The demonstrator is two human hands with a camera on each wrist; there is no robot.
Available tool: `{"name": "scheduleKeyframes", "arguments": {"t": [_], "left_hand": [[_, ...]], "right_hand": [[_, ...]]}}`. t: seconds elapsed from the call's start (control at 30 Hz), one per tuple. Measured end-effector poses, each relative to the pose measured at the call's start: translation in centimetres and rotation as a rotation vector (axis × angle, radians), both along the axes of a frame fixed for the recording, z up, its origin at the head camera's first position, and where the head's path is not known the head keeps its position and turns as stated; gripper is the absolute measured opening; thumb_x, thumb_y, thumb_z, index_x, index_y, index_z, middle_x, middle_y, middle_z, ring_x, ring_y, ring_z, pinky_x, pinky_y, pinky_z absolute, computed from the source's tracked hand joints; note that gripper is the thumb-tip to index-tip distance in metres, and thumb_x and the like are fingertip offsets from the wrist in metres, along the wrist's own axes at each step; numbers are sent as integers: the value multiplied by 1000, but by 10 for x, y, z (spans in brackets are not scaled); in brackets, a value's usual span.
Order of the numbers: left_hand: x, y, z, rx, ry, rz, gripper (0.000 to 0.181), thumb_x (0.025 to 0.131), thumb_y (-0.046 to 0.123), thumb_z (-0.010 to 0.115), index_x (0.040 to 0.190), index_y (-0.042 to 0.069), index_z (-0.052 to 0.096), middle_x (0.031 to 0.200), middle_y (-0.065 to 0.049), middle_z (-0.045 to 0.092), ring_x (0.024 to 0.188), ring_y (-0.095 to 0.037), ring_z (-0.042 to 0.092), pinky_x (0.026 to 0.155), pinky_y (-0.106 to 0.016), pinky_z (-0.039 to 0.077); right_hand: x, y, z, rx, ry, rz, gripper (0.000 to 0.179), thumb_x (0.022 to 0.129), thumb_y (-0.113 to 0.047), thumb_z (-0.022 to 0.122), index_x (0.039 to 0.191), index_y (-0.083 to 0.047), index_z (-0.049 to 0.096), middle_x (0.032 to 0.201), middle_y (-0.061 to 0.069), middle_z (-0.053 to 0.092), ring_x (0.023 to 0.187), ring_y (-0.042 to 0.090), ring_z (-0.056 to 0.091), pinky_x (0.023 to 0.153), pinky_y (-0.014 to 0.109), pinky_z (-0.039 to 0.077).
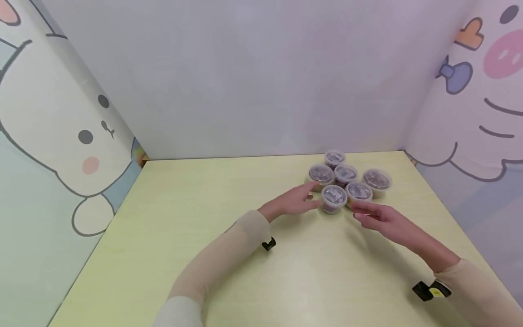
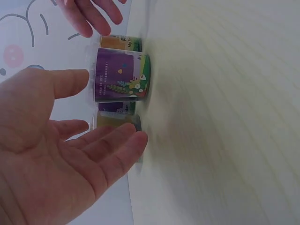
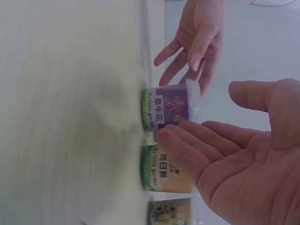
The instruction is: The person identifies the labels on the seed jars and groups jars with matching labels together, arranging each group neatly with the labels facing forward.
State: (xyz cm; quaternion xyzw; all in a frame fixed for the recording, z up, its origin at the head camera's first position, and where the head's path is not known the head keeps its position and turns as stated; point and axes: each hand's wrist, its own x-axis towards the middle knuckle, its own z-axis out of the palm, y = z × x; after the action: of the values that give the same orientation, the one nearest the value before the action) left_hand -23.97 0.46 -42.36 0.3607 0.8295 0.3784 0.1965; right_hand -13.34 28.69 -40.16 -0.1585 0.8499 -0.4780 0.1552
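Observation:
Several small round lidded tubs stand grouped at the back right of the table. The foremost tub [image 1: 334,197] lies between my two hands; in the left wrist view this purple tub [image 2: 121,75] shows a garden print and stands upright. My left hand [image 1: 292,201] is on its left, fingers spread and slightly bent, holding nothing. To the front right, my right hand [image 1: 386,221] is held with extended fingers near an orange-labelled tub [image 3: 164,168], partly hidden by the fingers in the right wrist view. Whether any fingertip touches a tub, I cannot tell.
Other tubs stand close behind, among them one at the right [image 1: 377,180] and one at the very back [image 1: 335,157]. The pale yellow table [image 1: 196,195] meets a plain white back wall [image 1: 253,81]. Cartoon-printed side panels [image 1: 53,122] flank it.

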Motion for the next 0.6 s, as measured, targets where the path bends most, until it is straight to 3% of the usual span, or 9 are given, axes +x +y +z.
{"name": "scheduleKeyframes", "arguments": {"t": [0.17,0.27,0.6], "left_hand": [[-4,10,-3,53,10,-38,59,105,21,56,156,4,33,152,-12,46,135,-21,51,107,-27,43],[-4,14,-4,56,3,-41,59,106,21,56,157,5,33,152,-10,46,135,-16,49,107,-25,42],[-2,16,-4,36,-3,-18,59,107,21,53,160,8,29,156,-9,44,133,-15,52,105,-20,41]], "right_hand": [[-12,-5,-13,-178,-250,40,69,109,-26,50,158,8,16,163,26,19,144,31,34,103,32,48],[-18,-7,-19,-232,-325,46,73,109,-28,49,159,6,8,166,23,11,147,39,22,105,31,45],[-22,-10,-22,-286,-387,52,75,110,-27,46,159,7,0,166,25,3,148,40,15,106,31,44]]}}
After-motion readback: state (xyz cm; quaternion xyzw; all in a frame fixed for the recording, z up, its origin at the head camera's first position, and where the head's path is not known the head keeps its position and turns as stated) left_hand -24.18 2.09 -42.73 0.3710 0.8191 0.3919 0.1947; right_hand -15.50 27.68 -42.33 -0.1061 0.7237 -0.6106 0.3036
